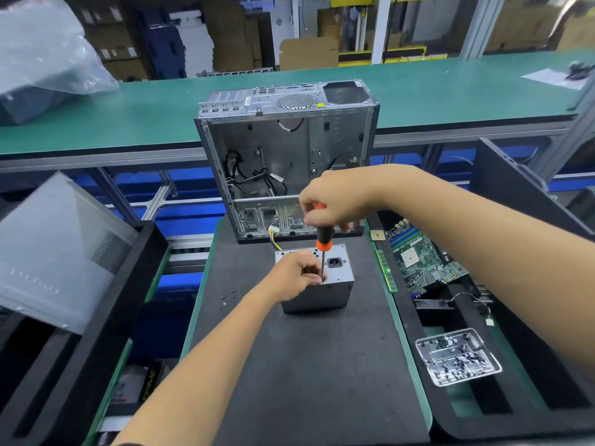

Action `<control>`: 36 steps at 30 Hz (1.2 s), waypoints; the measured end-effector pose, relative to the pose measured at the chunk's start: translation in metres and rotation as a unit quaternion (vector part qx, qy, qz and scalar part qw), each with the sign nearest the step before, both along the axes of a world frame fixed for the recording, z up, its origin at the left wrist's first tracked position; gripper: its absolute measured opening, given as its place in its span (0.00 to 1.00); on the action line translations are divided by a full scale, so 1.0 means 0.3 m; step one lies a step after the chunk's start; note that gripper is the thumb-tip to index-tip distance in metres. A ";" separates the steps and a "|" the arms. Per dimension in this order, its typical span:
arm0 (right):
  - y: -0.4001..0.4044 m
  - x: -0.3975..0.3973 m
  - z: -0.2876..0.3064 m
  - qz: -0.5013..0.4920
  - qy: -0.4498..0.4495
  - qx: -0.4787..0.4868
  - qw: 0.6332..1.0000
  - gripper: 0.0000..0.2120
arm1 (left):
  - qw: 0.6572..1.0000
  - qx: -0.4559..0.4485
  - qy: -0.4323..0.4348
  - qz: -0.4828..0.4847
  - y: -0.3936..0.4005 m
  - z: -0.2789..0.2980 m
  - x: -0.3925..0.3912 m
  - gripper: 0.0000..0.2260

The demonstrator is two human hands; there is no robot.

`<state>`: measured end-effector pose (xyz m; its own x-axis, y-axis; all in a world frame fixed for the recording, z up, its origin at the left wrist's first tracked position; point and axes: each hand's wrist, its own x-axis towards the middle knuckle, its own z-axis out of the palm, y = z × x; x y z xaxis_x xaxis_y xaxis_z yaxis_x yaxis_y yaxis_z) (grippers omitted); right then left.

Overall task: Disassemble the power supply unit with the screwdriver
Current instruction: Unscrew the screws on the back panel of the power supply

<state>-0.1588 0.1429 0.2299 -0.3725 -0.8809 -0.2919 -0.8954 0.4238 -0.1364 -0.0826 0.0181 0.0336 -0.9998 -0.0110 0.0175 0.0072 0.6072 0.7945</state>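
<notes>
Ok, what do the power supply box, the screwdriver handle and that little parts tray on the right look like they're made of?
Power supply unit: probably sheet metal, matte grey, with sharp folded edges and punched holes on top.
Screwdriver: the handle looks like moulded plastic or rubber, black with orange bands; the shaft is thin dark metal.
Parts tray: likely thin clear plastic, glossy and crinkled, with the dark surface showing through.

Screwdriver (323, 241) handle orange-black; power supply unit (322, 292) grey; mat (309, 365) dark grey; motherboard (425, 259) green.

Only one word reads for me: "PRIME", in pale letters on a dark box (148, 381) below my counter's left edge.
</notes>
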 end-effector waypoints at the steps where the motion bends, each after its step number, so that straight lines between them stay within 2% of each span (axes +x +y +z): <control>1: 0.008 0.000 0.008 0.015 -0.012 -0.001 1.000 0.03 | 1.000 0.001 -0.001 0.004 0.002 0.002 0.001 0.18; 3: 0.022 -0.008 0.017 0.022 -0.036 0.005 0.999 0.09 | 1.000 -0.004 0.000 0.005 0.004 0.002 0.000 0.19; 5: 0.032 -0.010 0.011 0.000 -0.047 0.002 0.999 0.08 | 1.000 -0.015 0.005 0.001 0.007 -0.001 -0.001 0.20; 6: 0.032 -0.009 0.006 -0.017 -0.039 0.011 0.999 0.08 | 1.000 -0.020 0.007 0.000 0.008 -0.001 -0.001 0.20; 9: 0.022 -0.009 -0.011 -0.066 -0.001 0.035 0.997 0.17 | 0.999 -0.030 0.011 -0.003 0.009 -0.002 -0.003 0.17; 10: 0.020 -0.009 -0.015 -0.057 0.005 0.024 0.998 0.16 | 0.999 -0.033 0.013 -0.004 0.009 -0.003 -0.003 0.18; 13: 0.028 -0.010 -0.013 0.011 -0.001 -0.041 0.999 0.04 | 0.999 -0.031 0.018 -0.009 0.011 -0.004 0.002 0.17; 15: 0.035 -0.005 -0.008 0.036 -0.032 -0.057 0.997 0.08 | 0.999 -0.038 0.020 -0.010 0.013 -0.006 0.004 0.12; 18: 0.034 -0.005 -0.015 0.004 -0.071 -0.055 0.996 0.09 | 0.997 -0.071 0.020 -0.012 0.022 -0.009 0.002 0.05; 22: 0.032 -0.023 -0.018 -0.063 -0.069 -0.029 0.995 0.12 | 0.993 -0.116 0.020 -0.012 0.037 -0.005 0.000 0.07; 28: 0.027 -0.064 -0.030 -0.072 -0.039 -0.066 0.994 0.07 | 0.984 -0.174 0.015 -0.027 0.054 -0.008 -0.005 0.07; 33: 0.028 -0.066 -0.015 -0.063 -0.065 -0.032 0.995 0.05 | 0.975 -0.215 0.024 -0.044 0.053 -0.024 -0.011 0.09; 36: 0.030 -0.067 0.000 -0.067 -0.066 -0.031 0.995 0.06 | 0.969 -0.238 0.034 -0.053 0.049 -0.032 -0.011 0.06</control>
<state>-0.1789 0.1519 0.2298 -0.4503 -0.8434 -0.2932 -0.8033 0.5260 -0.2793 -0.0859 0.0326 0.0241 -0.9913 0.1169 0.0611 0.1317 0.8982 0.4195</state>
